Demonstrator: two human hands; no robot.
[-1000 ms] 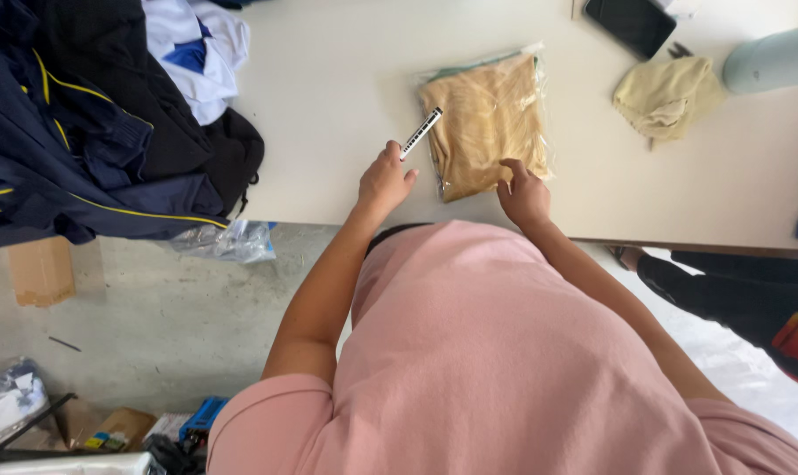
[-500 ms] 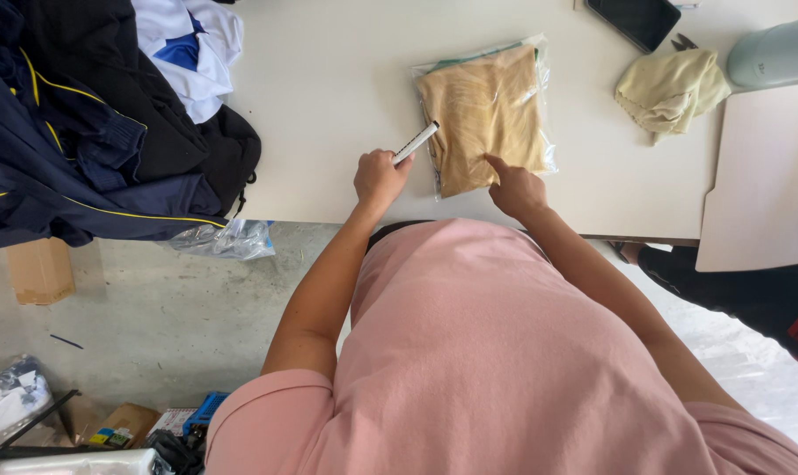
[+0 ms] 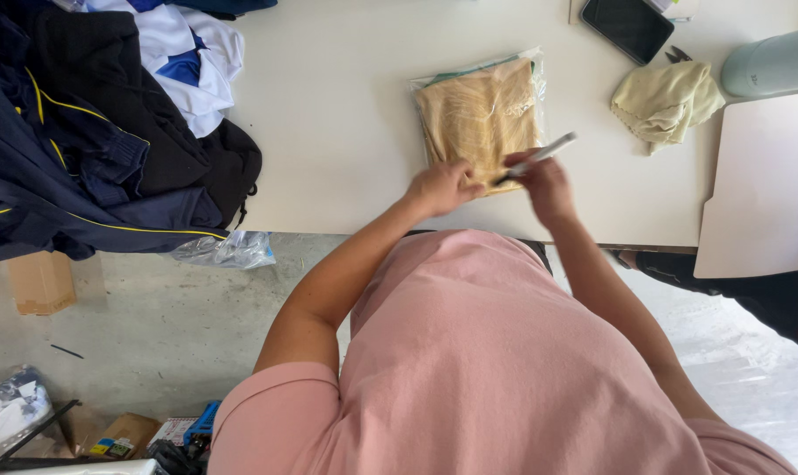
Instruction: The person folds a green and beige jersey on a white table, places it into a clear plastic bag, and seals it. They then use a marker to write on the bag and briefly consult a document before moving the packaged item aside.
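Note:
A clear plastic bag holding a folded tan garment lies flat on the white table in front of me. My right hand hovers over the bag's near right corner and grips a slim silver-white pen, its tip pointing down toward the bag. My left hand rests with loosely curled fingers on the bag's near left edge and holds nothing. My pink shirt fills the lower part of the view.
A heap of dark navy clothes with yellow piping and a white-and-blue garment covers the table's left. At the right lie a black phone, a pale yellow cloth, a pale green bottle and a white board.
The pen has passed from my left hand to my right hand. My left hand has come down onto the bag's near edge, and the white board has come into view at the right.

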